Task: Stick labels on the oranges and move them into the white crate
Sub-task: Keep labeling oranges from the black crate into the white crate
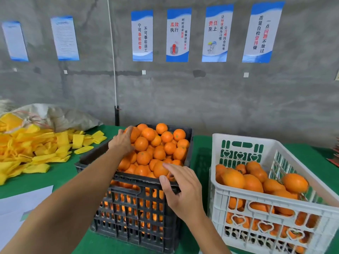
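Left hand: grasping an orange at far-left corner of black crate | Right hand: released, fingertips touching near-edge orange | White crate: right bench side, part-filled with oranges | Yellow sleeves: far-left of bench

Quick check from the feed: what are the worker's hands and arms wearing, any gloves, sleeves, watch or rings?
Nothing visible. The left hand and right hand are bare, with no gloves, and no rings show on the fingers. Both forearms are uncovered as far as the frame shows, with no sleeves, watch or wristband.
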